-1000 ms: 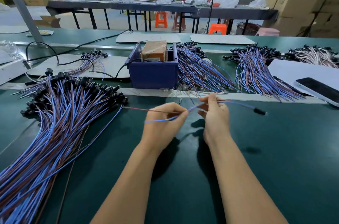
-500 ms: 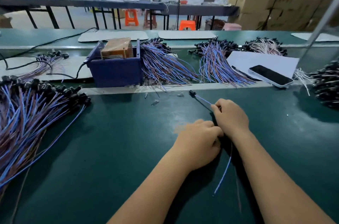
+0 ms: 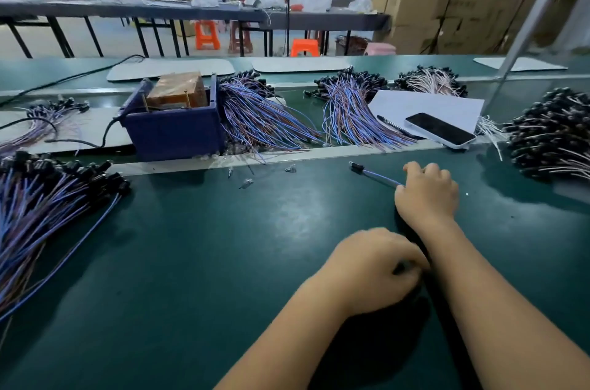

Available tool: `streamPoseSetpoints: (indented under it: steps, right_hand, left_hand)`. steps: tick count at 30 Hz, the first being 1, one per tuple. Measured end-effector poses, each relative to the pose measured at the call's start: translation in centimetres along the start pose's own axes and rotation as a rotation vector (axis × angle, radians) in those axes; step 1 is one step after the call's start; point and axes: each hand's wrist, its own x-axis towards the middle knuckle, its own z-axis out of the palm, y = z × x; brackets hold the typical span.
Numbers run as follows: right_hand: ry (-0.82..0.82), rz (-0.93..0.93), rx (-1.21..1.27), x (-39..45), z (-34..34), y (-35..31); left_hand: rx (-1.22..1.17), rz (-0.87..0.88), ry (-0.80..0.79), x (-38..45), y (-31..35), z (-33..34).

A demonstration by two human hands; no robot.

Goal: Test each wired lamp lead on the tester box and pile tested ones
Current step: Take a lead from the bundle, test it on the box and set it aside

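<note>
Right hand (image 3: 426, 195) curled knuckles-up on the green mat (image 3: 223, 262), gripping one lead (image 3: 375, 175). Lead: thin blue wire, small black lamp holder with a pale tip at the far end. It sticks out of the fist up and left, holder resting on the mat just short of the pale strip. The rest of the wire is hidden under the hand and forearm.

Left hand (image 3: 372, 268) nearer the body, fingers curled in, tips pressed against the right forearm; blurred, cannot tell if it pinches the wire's tail.

Left of both hands, well apart: big pile (image 3: 48, 204) of blue and brown leads with black holders, fanned across the mat. Beyond the strip, the blue box (image 3: 172, 131) with an orange-brown block inside sits up and left of the held lead. More bundles (image 3: 265, 121) lie right of the box. Phone (image 3: 440, 129) on white paper (image 3: 424, 105) behind the right hand. Dark heap (image 3: 552, 137) of holders with pale wires at far right.
</note>
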Motion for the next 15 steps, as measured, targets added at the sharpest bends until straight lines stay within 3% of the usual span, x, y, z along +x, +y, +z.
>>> streamPoseSetpoints:
  steps: [4, 9, 12, 15]
  right_hand:
    - [0.066, -0.186, 0.223, -1.3, -0.4, -5.5]
    - [-0.316, -0.549, 0.631, -4.4, 0.0, -15.1]
    - [-0.424, -0.574, 0.723, -5.0, 0.3, -19.1]
    - [-0.384, -0.496, 0.592, -4.8, 0.8, -21.9]
  left_hand:
    - [-0.083, -0.312, 0.325, -1.9, -2.9, -4.5]
    - [0.089, -0.665, 0.566, -5.9, -8.0, -10.0]
    - [0.146, -0.793, 0.627, -8.1, -10.4, -12.4]
    - [0.279, -0.849, 0.708, -10.0, -12.0, -14.9]
